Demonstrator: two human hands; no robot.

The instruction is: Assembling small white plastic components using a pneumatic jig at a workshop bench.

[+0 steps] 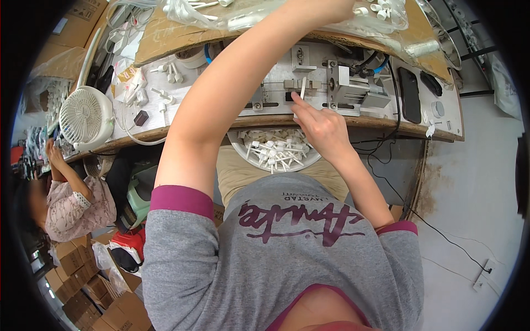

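My right hand (324, 128) is closed at the metal jig on the bench, its fingertips pinching a thin white plastic stick (303, 87). The stick stands across a small metal block (291, 84) in the middle of the jig. My left arm reaches across the bench to the far side. There my left hand (337, 10) is over a clear plastic bag (243, 21) of white plastic parts, and the picture's upper edge cuts off its fingers. Below the bench edge, a round white basin (243, 151) on my lap holds many white stick-ended plastic pieces (279, 150).
Brown cardboard (160, 38) lies under the bag. A white fan (85, 117) stands at the left, near loose white parts (171, 71). A black phone (409, 94) and dangling cables (381, 157) are at the right. Another person (77, 198) sits at far left near cardboard boxes (124, 314).
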